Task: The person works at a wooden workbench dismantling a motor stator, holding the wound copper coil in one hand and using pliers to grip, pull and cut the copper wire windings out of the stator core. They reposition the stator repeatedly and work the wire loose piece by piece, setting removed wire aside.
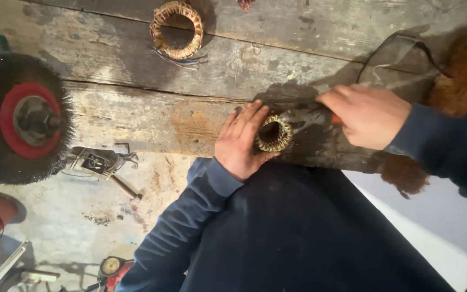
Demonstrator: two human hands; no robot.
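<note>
Nearest the camera, dark trousers (309,238) and a dark blue sleeve (179,227) filling the lower middle of the view. Just beyond, at the near edge of the worn wooden workbench (136,116), the left hand (241,141) with fingers (247,116) spread and curled loosely round the left side of a small wound stator coil (274,133), thumb tucked under its near rim; touching and steadying, not fully closed around it. Coil lying with its open bore facing up toward the camera, ring axis upright, copper-and-yellow winding showing all round. To the right of the coil, the right hand (368,116) closed in a fist on a tool with a red handle (335,119), only a sliver of the handle visible; dark metal shaft (304,114) running leftward from the fist toward the far right rim of the coil, long axis roughly left to right along the bench edge. Contact between tool tip and winding too dark to tell. Left hand the nearer of the two to the coil, right hand a little apart with the tool bridging the gap. Farther out: a second, larger winding ring (177,30) with loose blue wires at the far side of the bench, well apart; a wire wheel brush (20,124) with a red hub at the far left; a tangle of copper wire (460,70) at the right edge; a dusty concrete floor (82,216) with scattered parts below the bench.
</note>
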